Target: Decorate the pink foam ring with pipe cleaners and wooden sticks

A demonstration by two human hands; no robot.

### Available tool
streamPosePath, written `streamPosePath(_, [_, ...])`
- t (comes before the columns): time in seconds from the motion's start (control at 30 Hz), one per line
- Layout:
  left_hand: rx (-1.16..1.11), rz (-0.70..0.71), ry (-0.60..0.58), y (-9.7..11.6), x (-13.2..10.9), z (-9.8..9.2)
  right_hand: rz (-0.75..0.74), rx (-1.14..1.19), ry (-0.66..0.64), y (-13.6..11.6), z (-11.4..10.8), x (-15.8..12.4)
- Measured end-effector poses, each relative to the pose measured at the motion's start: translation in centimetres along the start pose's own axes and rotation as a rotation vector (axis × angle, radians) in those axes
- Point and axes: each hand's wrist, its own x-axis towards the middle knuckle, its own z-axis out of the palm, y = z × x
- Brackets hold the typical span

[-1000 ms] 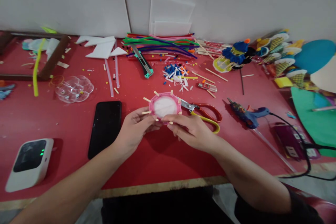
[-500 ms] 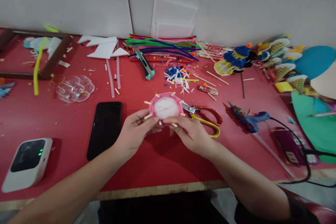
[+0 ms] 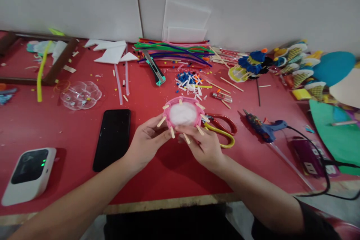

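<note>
Between my hands is a small pink craft basket (image 3: pixel 168 115) with a round white bottom and several pale wooden sticks poking out around its rim. My left hand (image 3: pixel 147 137) pinches its left side, thumb at the near edge. On the right, my right hand (image 3: pixel 204 142) grips the near right edge, its fingertips reaching over the rim; the fingers beneath are hidden. Scissors (image 3: pixel 221 129) with one red and one yellow handle lie just behind my right hand, their blades partly covered by the basket. A black phone (image 3: pixel 111 140) rests on the table left of my left hand.
On the red table (image 3: pixel 157 180) a glue gun (image 3: pixel 264 127) with its cord lies at right. Farther back are a utility knife (image 3: pixel 154 69), cut bits (image 3: pixel 189 80) and pipe cleaners (image 3: pixel 174 50). A white device (image 3: pixel 29 176) stands at left, near a clear palette (image 3: pixel 81 95).
The pink basket has turned and tilted in my hands and shifted slightly right and nearer. Its sticks now slant differently, and it covers more of the scissor blades.
</note>
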Motion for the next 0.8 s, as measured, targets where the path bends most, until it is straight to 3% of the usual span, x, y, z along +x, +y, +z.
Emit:
streamPosePath(0.23, [0.115,0.043,0.098,-0.1,-0.2,0.0,-0.061,-0.010,0.038,-0.1,0.2,-0.1])
streamPosePath(0.4, [-0.093,-0.049,0.111,0.3,-0.2,0.1,-0.031,-0.031,0.094,-0.2,0.0,0.0])
streamPosePath(0.53, [-0.216,-0.105,0.223,1.3,0.1,0.0,-0.038,-0.054,0.118,-0.4,-0.4,0.2])
streamPosePath(0.8, [-0.005,-0.072,0.222,1.2,0.7,-1.3,-0.134,-0.092,0.083,-0.4,-0.8,0.6])
